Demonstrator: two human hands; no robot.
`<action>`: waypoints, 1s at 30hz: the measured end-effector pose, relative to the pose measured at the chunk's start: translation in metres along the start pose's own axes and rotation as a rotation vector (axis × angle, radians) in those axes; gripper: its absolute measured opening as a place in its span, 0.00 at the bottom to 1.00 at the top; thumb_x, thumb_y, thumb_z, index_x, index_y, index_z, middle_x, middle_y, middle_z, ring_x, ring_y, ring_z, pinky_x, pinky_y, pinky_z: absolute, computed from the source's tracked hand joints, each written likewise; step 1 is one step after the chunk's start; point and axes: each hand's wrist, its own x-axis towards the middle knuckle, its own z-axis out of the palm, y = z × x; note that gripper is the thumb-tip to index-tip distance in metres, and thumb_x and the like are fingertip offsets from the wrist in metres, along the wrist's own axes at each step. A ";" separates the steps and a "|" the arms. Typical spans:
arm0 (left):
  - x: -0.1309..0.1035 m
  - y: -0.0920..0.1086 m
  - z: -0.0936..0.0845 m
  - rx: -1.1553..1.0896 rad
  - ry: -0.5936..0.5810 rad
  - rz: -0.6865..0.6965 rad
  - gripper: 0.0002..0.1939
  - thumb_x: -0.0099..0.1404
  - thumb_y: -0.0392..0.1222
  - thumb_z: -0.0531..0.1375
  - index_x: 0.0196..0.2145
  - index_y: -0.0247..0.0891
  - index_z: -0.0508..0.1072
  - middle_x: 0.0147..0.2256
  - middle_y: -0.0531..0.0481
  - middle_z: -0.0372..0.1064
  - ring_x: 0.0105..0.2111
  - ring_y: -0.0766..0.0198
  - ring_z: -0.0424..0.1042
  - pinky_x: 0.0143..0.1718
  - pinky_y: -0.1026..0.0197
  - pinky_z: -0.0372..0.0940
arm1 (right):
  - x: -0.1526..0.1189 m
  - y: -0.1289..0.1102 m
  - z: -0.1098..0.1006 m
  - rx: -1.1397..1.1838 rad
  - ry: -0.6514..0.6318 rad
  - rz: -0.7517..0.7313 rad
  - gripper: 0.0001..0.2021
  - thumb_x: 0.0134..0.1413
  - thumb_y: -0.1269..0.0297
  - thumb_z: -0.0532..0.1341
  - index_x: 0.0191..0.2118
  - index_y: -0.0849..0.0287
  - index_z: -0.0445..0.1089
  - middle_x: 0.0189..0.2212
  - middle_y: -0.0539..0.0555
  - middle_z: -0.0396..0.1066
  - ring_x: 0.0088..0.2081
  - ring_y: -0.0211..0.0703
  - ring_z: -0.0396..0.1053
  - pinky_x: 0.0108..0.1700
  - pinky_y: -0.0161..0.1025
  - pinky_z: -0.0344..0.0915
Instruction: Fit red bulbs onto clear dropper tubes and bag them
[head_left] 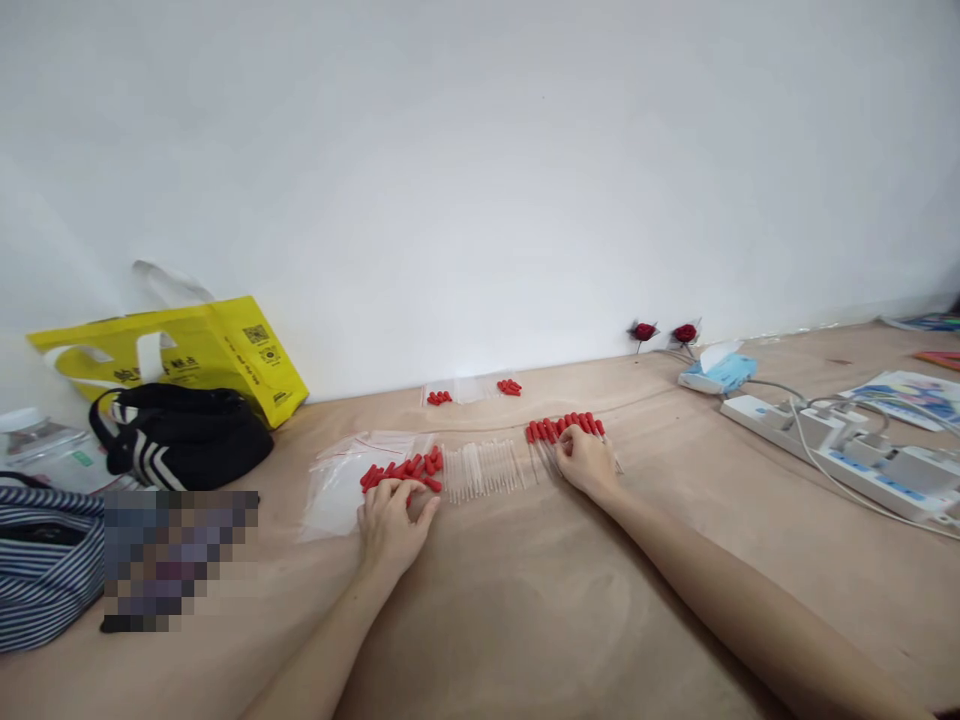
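Observation:
My left hand (394, 525) rests over a pile of small red caps (409, 468) with its fingers bent and its thumb apart. Those caps lie on a clear plastic zip bag (330, 497). To the right of this hand, thin clear sticks (480, 468) are laid side by side in a row. My right hand (587, 460) is closed in a pinch at a row of red-capped sticks (566, 428), its fingertips on one of them. The fingers partly cover the lower ends of that row.
Behind, against the wall, another clear bag (470, 389) bears two small groups of red caps. On the left are a yellow bag (225, 350), a black pouch (195, 440) and a striped bag (49, 570). A tissue pack (718, 373) and a power strip (847, 450) with cables lie right.

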 end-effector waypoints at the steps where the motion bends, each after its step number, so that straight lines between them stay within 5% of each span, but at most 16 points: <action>1: 0.000 0.001 -0.001 0.028 -0.005 0.008 0.09 0.53 0.47 0.59 0.31 0.40 0.72 0.33 0.48 0.65 0.37 0.54 0.63 0.36 0.56 0.57 | 0.000 -0.001 0.001 -0.013 -0.003 -0.005 0.06 0.48 0.66 0.54 0.31 0.59 0.67 0.26 0.51 0.71 0.33 0.43 0.67 0.38 0.39 0.49; 7: 0.008 0.003 0.006 0.133 0.049 0.151 0.11 0.55 0.46 0.59 0.36 0.41 0.73 0.35 0.46 0.66 0.38 0.54 0.62 0.37 0.56 0.54 | -0.003 -0.011 -0.006 -0.074 -0.028 -0.067 0.09 0.50 0.64 0.53 0.30 0.59 0.68 0.29 0.54 0.72 0.36 0.43 0.66 0.40 0.40 0.47; 13: 0.014 -0.001 0.011 0.147 0.004 0.302 0.09 0.59 0.44 0.56 0.36 0.42 0.74 0.32 0.47 0.69 0.36 0.54 0.63 0.35 0.55 0.51 | -0.010 -0.047 -0.007 -0.171 -0.169 -0.136 0.12 0.51 0.64 0.50 0.32 0.58 0.70 0.35 0.57 0.72 0.39 0.45 0.66 0.40 0.41 0.46; 20: 0.009 0.004 0.007 0.199 -0.015 0.297 0.10 0.61 0.44 0.52 0.32 0.37 0.71 0.31 0.46 0.72 0.34 0.54 0.66 0.34 0.54 0.50 | -0.004 -0.074 0.005 -0.223 -0.282 -0.048 0.12 0.47 0.66 0.53 0.31 0.65 0.72 0.32 0.65 0.72 0.36 0.50 0.68 0.40 0.44 0.48; 30: 0.006 0.008 0.003 0.143 0.099 0.299 0.09 0.58 0.37 0.52 0.34 0.34 0.70 0.29 0.44 0.71 0.32 0.52 0.67 0.34 0.53 0.54 | -0.001 -0.078 -0.003 -0.229 -0.335 -0.060 0.13 0.48 0.67 0.52 0.35 0.69 0.70 0.35 0.69 0.70 0.40 0.55 0.67 0.40 0.45 0.52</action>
